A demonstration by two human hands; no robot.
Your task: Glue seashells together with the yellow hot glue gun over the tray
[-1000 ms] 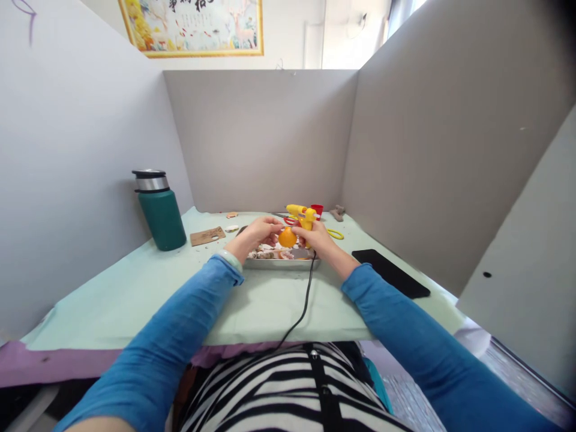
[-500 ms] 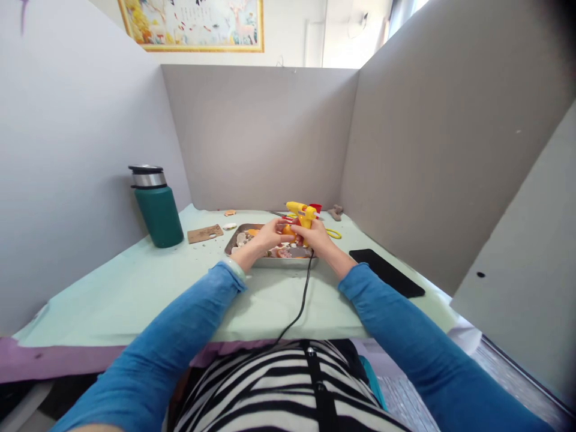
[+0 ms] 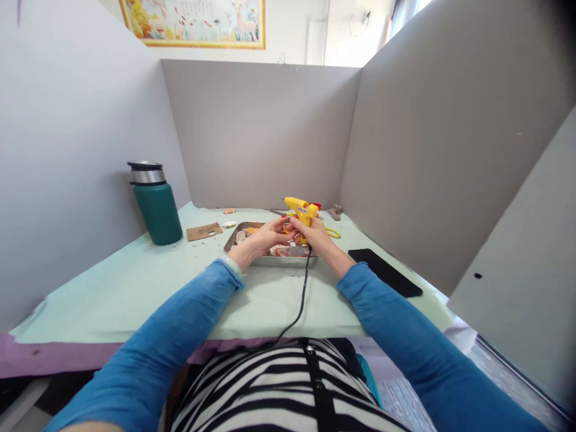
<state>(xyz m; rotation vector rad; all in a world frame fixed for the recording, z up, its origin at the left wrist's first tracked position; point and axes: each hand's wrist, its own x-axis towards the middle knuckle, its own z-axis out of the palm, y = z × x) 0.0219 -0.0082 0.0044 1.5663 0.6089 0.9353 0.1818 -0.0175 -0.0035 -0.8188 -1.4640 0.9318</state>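
My right hand (image 3: 318, 237) grips a yellow hot glue gun (image 3: 302, 207) by its handle above the right part of a metal tray (image 3: 288, 262). The gun's nozzle points left and slightly up, and its black cord runs down to the table's front edge. Close beside it, my left hand (image 3: 267, 236) is over the tray with its fingers curled. A small orange piece (image 3: 287, 228) shows at those fingertips, mostly hidden, so its kind is unclear. Shells (image 3: 240, 237) and other pale and orange bits lie in the tray.
To the left are a green bottle (image 3: 157, 213), a brown board (image 3: 204, 231) and a white shell (image 3: 229, 225). Yellow-handled scissors (image 3: 333, 233) and a red item lie behind my right hand. A black flat slab (image 3: 384, 272) is at right. Grey partitions (image 3: 263, 132) surround the table.
The glue gun has turned and shifted slightly left, its nozzle now more visible. Less of the orange piece shows between my hands, which have drawn closer together.
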